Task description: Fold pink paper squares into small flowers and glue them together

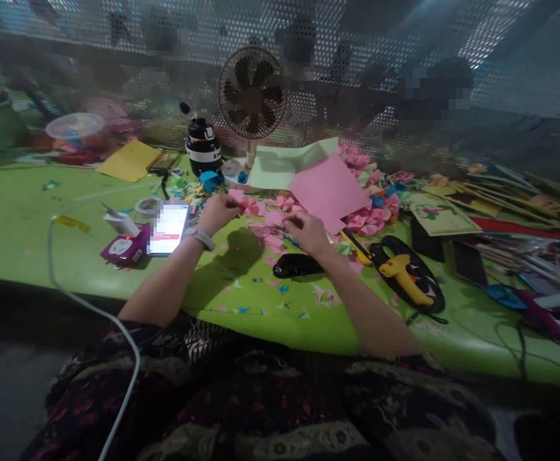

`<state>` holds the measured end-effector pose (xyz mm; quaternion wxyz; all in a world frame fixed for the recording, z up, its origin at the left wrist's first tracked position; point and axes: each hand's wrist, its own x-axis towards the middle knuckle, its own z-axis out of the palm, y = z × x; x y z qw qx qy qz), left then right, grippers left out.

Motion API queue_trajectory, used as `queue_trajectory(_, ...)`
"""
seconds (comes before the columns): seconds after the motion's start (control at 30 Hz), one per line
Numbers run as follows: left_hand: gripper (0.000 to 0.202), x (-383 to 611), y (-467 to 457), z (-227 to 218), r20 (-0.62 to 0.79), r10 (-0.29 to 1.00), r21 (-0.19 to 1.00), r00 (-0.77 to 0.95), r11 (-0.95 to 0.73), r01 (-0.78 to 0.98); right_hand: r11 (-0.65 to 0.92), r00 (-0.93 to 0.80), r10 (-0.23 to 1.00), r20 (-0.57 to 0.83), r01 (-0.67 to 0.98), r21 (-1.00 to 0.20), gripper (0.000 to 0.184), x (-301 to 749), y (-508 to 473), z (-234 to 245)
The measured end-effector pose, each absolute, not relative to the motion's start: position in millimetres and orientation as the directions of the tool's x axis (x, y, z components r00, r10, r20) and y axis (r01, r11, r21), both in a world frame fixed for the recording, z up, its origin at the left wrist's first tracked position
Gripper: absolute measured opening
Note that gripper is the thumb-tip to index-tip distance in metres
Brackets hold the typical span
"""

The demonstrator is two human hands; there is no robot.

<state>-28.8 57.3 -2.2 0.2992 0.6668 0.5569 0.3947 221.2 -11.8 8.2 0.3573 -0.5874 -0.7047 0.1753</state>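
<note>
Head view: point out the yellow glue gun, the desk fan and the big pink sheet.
yellow glue gun (405,273), head view, on its yellow body.
desk fan (252,94), head view, on the grille's centre.
big pink sheet (326,189), head view, on its flat middle.

The green worktop (15,224) lies bare at the far left, crossed only by a white cable (63,288). A lit flat phone (168,229) and a purple plug block (123,248) crowd the left hand (219,211), whose grip pinches a small folded pink paper piece (249,205). A black oblong case (296,265) lies just before the right hand (308,234). A yellow glue gun (407,278) and heaped pink paper flowers (373,218) block the right.
</note>
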Motion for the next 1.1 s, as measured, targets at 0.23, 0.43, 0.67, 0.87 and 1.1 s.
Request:
queue_trajectory(0.23, 0.009, -45, 70, -10, -0.009, 0.995, 0.731, 0.101, -0.062, 0.68, 0.235, -0.134, 0.967, 0.215, 0.793, -0.563, 0.016, 228, -7, 7)
queue_trajectory(0.43, 0.026, -41, 62, 3, 0.034, 0.991, 0.469, 0.132, -0.133, 0.873, 0.111, -0.117, 0.993, 0.01, 0.908, -0.403, 0.036, 227, -5, 11)
queue_trajectory(0.67, 0.04, -32, 45, 22, 0.235, 0.972, 0.477, -0.003, -0.113, 0.872, 0.094, -0.203, 0.962, -0.185, 0.875, -0.474, 0.028, 221, 3, 14)
queue_trajectory(0.87, 0.021, -15, 36, 19, 0.278, 0.96, 0.74, 0.041, -0.241, 0.628, 0.107, -0.293, 0.952, -0.094, 0.6, -0.793, 0.038, 242, 9, 10)
queue_trajectory(1.1, 0.031, 21, 8, 12, -0.122, 0.935, 0.991, 0.334, 0.131, -0.003, 0.196, -0.231, 0.966, 0.119, 0.35, -0.916, 0.051, 231, -4, 15)
